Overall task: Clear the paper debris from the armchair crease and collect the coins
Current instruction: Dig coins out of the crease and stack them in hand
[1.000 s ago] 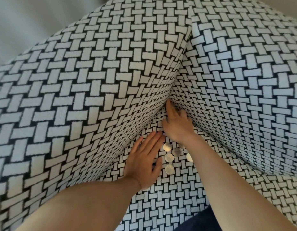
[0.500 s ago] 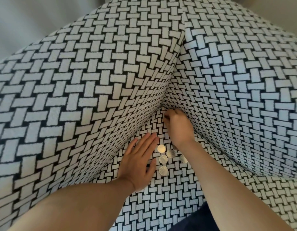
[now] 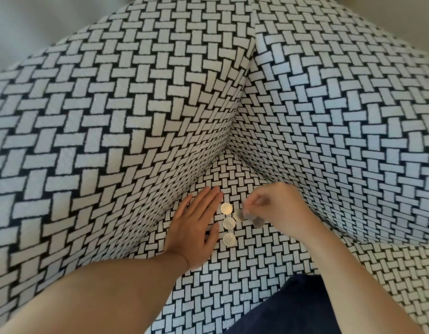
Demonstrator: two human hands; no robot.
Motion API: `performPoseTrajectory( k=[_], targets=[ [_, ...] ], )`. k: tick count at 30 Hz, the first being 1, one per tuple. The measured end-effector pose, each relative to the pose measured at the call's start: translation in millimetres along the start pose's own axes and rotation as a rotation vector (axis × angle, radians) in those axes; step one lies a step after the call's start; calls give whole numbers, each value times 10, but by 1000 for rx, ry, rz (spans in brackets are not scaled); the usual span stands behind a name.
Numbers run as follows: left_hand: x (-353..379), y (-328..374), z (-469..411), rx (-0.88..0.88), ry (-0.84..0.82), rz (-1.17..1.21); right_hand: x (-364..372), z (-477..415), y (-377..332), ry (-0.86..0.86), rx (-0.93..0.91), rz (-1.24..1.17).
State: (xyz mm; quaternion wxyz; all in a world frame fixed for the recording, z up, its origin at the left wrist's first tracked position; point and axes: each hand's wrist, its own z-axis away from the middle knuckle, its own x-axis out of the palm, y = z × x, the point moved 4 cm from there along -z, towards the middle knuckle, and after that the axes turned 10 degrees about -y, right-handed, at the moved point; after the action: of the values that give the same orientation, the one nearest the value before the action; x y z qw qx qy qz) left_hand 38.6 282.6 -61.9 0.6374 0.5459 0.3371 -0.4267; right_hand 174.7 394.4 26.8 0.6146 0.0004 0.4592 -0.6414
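coins (image 3: 229, 239) lying loose in a cluster on the armchair seat (image 3: 244, 273), between both hands | left hand (image 3: 194, 225) resting flat beside them, fingers straight, gripping nothing | right hand (image 3: 281, 208) hovering closest, fingertips (image 3: 253, 204) curling down over the rightmost coins; blur is hiding whether they are pinching one | crease (image 3: 226, 153) lying beyond, no paper showing

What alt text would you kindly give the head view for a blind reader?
Silver coins lie on a black-and-white woven-pattern armchair seat; the left hand rests flat beside them, and the right hand hovers over them with curled, blurred fingers.
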Motion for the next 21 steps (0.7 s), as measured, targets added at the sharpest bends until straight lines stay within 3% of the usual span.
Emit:
performPoseTrajectory(
  k=[4, 12, 16, 21],
  targets=[
    [-3, 4, 3, 0, 1, -8, 190, 176, 79, -214, 34, 159],
    [-40, 30, -21, 11, 11, -7, 312, 36, -21, -249, -12, 245],
    [-34, 50, -12, 16, 8, -9, 139, 25, 92, -115, 27, 106],
    [-29, 16, -5, 6, 10, -24, 20, 9, 177, 45, 156, 180]
  ],
)
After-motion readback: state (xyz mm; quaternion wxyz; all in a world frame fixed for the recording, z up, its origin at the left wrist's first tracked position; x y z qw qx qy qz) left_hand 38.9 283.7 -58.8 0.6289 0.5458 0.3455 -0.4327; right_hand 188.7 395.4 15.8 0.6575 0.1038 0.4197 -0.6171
